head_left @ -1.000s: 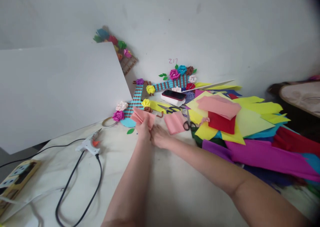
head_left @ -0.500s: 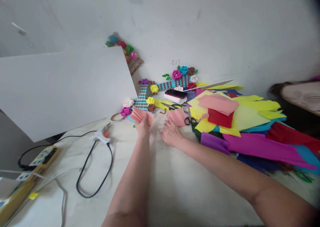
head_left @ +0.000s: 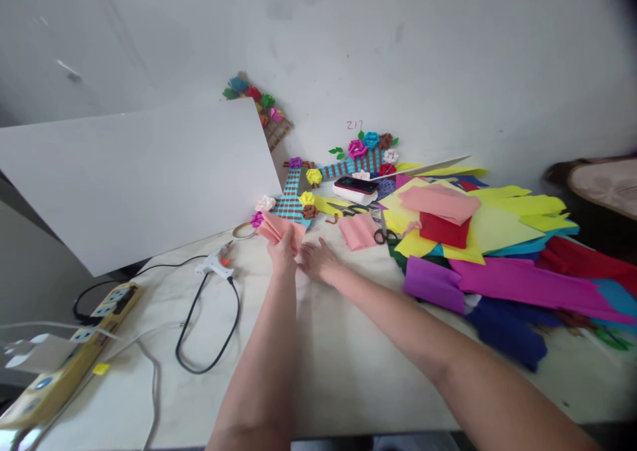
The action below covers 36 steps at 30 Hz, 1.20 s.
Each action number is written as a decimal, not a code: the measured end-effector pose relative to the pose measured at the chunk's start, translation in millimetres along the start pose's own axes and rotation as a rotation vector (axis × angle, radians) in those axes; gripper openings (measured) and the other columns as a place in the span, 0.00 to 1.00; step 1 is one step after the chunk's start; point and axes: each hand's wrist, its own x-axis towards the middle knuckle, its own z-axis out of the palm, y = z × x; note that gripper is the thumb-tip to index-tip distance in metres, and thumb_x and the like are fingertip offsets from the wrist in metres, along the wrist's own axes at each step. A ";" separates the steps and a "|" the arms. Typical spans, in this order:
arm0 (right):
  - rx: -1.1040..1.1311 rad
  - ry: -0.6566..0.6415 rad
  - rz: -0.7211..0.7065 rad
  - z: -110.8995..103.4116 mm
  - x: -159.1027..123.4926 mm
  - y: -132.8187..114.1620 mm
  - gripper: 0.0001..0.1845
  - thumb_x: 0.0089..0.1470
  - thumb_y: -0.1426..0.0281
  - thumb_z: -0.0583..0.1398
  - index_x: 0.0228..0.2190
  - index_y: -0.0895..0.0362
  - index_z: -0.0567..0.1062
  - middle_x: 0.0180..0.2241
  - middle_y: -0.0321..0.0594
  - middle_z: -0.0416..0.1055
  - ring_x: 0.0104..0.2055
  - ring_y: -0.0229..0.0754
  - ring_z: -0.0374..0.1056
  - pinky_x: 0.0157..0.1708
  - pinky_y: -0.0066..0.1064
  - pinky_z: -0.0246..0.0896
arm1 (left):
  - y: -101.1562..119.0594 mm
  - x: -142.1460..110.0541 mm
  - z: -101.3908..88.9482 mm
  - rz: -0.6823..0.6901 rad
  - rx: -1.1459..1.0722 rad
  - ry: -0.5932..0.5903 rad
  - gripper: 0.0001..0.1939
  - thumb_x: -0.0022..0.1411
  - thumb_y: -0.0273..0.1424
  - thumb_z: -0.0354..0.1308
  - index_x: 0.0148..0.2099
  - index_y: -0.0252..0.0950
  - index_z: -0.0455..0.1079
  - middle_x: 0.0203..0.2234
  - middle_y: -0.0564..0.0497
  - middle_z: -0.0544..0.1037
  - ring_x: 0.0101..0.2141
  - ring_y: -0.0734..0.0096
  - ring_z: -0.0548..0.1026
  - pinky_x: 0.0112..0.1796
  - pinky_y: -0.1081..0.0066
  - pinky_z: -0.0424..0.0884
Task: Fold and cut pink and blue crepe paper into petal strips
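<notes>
My left hand [head_left: 283, 253] is closed on folded salmon-pink crepe paper [head_left: 273, 228], whose layers fan out above the thumb. Just right of it, my right hand [head_left: 316, 261] hovers over or rests on the table, fingers spread and holding nothing that I can see. A second salmon-pink crepe paper piece [head_left: 358, 231] lies flat on the table beyond the right hand. Dark-handled scissors [head_left: 385, 235] rest beside that piece. Behind the left hand is a turquoise and brown woven strip [head_left: 289, 202] with paper flowers on it.
A heap of coloured paper sheets [head_left: 502, 232] spreads across the right. A phone [head_left: 356, 186] lies on a white box. At left are a glue gun [head_left: 217, 264] with a looped cord, a power strip [head_left: 74, 351] and a large white board [head_left: 149, 179] leaning at the wall.
My right hand has left the flat pink piece and moved left, close to the left hand. The left hand still grips its folded paper. The whole view has shifted slightly.
</notes>
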 end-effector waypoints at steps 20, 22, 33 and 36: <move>0.338 0.467 0.718 -56.6 -58.9 65.9 0.20 0.55 0.60 0.50 0.40 0.59 0.73 0.40 0.46 0.72 0.42 0.45 0.66 0.39 0.33 0.57 | -36.1 -34.8 27.1 -0.181 -0.035 -0.368 0.24 0.36 0.35 0.69 0.38 0.29 0.71 0.30 0.46 0.77 0.30 0.65 0.75 0.33 0.67 0.72; 0.602 0.545 0.683 -49.0 -52.2 68.3 0.21 0.54 0.56 0.50 0.35 0.58 0.74 0.33 0.42 0.72 0.37 0.42 0.67 0.35 0.30 0.58 | -38.2 -36.1 26.6 -0.197 -0.051 -0.398 0.26 0.37 0.35 0.69 0.39 0.29 0.71 0.32 0.44 0.77 0.32 0.64 0.76 0.36 0.66 0.72; 1.129 0.551 0.448 -20.3 -45.7 71.7 0.23 0.39 0.50 0.59 0.14 0.57 0.64 0.13 0.29 0.54 0.18 0.33 0.55 0.18 0.25 0.54 | -46.1 -33.1 29.1 -0.216 0.063 -0.477 0.22 0.34 0.34 0.70 0.34 0.28 0.73 0.28 0.43 0.78 0.30 0.61 0.76 0.33 0.66 0.72; 1.108 0.615 0.542 -17.0 -44.3 76.7 0.23 0.38 0.50 0.58 0.14 0.56 0.62 0.13 0.29 0.54 0.16 0.34 0.57 0.16 0.26 0.55 | -47.0 -30.8 29.2 -0.214 0.082 -0.453 0.23 0.34 0.35 0.70 0.35 0.28 0.73 0.29 0.43 0.78 0.31 0.61 0.76 0.32 0.67 0.72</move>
